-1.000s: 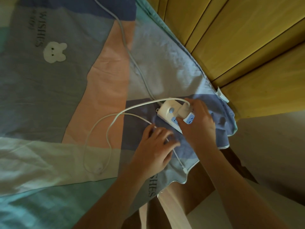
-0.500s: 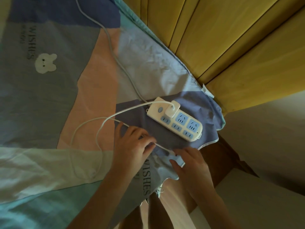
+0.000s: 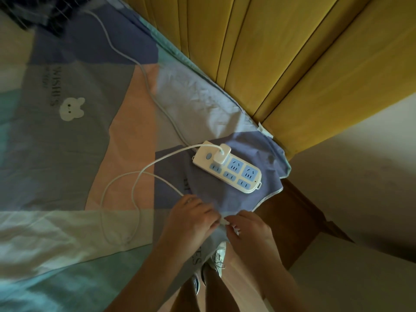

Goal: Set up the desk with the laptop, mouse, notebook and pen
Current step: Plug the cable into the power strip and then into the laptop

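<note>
A white power strip (image 3: 227,170) with blue sockets lies on the patchwork bedsheet (image 3: 74,154) near the bed's corner. A white charger plug (image 3: 221,154) sits in its end socket. From it a thin white cable (image 3: 135,190) loops over the sheet and runs under my left hand (image 3: 191,219). My left hand is closed on the cable close to its free end. My right hand (image 3: 247,230) meets it, fingertips pinching the cable's small end connector. No laptop, mouse, notebook or pen is in view.
The strip's thicker grey lead (image 3: 144,73) runs up the bed toward a dark object (image 3: 45,12) at the top left. A yellow panelled headboard (image 3: 281,52) stands to the right. Below are a brown wooden bed frame (image 3: 292,212) and my shoes (image 3: 213,264).
My right hand left the power strip and came down to the cable's free end beside my left hand. My left hand slid along the cable toward that end. The view shifted.
</note>
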